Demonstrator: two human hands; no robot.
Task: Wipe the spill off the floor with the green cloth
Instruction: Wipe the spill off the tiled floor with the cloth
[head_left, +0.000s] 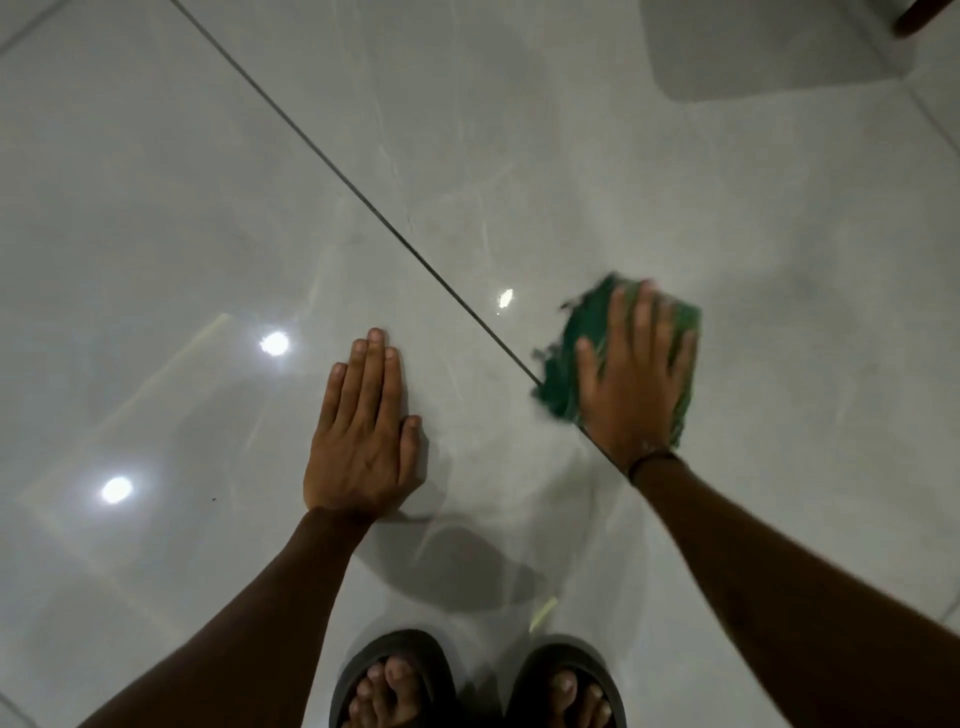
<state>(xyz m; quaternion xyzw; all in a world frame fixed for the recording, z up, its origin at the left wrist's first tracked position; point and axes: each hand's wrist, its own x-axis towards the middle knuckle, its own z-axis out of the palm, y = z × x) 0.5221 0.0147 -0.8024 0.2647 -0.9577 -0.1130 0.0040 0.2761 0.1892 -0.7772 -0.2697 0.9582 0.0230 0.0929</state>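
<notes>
The right hand (636, 374) presses flat, fingers spread wide, on the blurred green cloth (571, 353) right of centre, over the floor (208, 208). The left hand (363, 436) lies flat at lower centre, fingers together, holding nothing.

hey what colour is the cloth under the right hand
Green, a dark teal shade. The cloth shows in the head view, pressed flat under the right hand.

No text, label, brand, number or sign is being shown anywhere in the frame; nothing readable is being carried by the green cloth (571, 358) or the floor (156, 208).
</notes>
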